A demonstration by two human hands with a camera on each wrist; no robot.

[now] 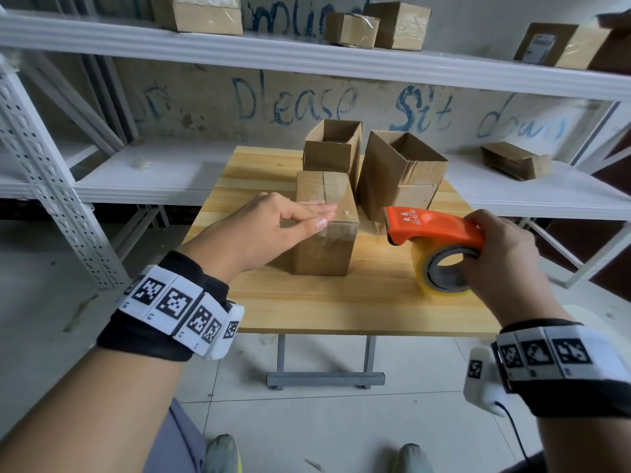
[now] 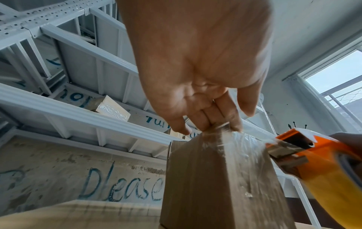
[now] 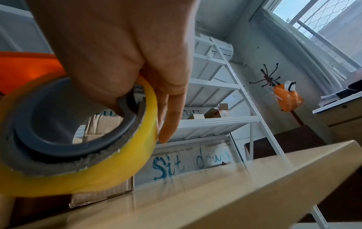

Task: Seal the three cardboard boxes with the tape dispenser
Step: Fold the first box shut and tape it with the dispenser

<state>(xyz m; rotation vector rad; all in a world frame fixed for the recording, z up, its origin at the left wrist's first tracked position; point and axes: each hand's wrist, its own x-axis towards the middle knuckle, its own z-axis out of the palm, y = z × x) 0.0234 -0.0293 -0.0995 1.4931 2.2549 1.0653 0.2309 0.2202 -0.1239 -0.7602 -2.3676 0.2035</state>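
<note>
Our left hand [image 1: 273,223] lies w/ fingers [image 1: 319,213] straight and flat on the near top edge of the closed box [image 1: 324,230], pressing down a clear strip of tape [image 2: 240,148] that runs over the edge and down the front face. Our right hand [image 1: 502,254] curls its fingers [image 3: 109,86] through the core of the yellowish tape roll [image 1: 440,271], gripping the orange tape dispenser [image 1: 433,227]. The dispenser hangs just right of the closed box, apart from it, blade end pointing left toward that box; its long axis runs left-right across the counter [image 1: 341,302].

We judge the next job lies farther back: two open boxes, a small one [image 1: 333,145] behind the closed box and a taller one [image 1: 399,172] to the right rear. The taller one sits nearer the right hand; the left is nearer the closed box.

Wall writing in blue reads "Please Sit down" [image 1: 297,104]. White print on the dispenser's top is too small to read. A box label on the upper shelf [image 1: 541,46], far right, is illegible.
</note>
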